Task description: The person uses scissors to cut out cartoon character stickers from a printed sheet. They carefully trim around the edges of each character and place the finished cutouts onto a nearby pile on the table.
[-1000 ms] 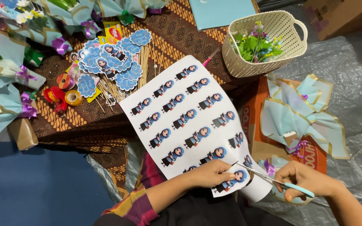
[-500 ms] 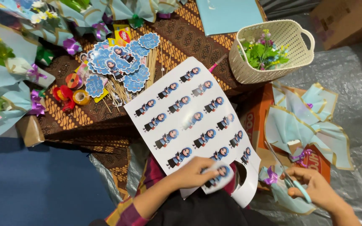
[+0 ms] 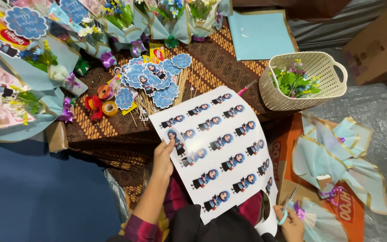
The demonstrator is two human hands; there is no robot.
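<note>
I am holding a cut-out figure sticker [image 3: 174,140] in my left hand [image 3: 163,157], fingers pinched together on it, just over the upper left corner of the white sticker sheet [image 3: 218,152]. The sheet is lying tilted across my lap and the batik cloth [image 3: 113,130], and I am counting roughly twenty small blue-and-black figures on it, in rows running toward 2 o'clock. My right hand [image 3: 290,224] is sitting at 5 o'clock of the sheet, closed on one pair of light-blue-handled scissors [image 3: 287,208], blades pointing up toward 1 o'clock. At 2 o'clock of the sheet, one cream plastic basket [image 3: 325,62] is holding small flowers. At 10 o'clock, a cluster of blue toppers on sticks [image 3: 155,80] is lying beside three tape rolls [image 3: 99,103]. One light blue paper sheet [image 3: 258,33] is lying at 12 o'clock.
</note>
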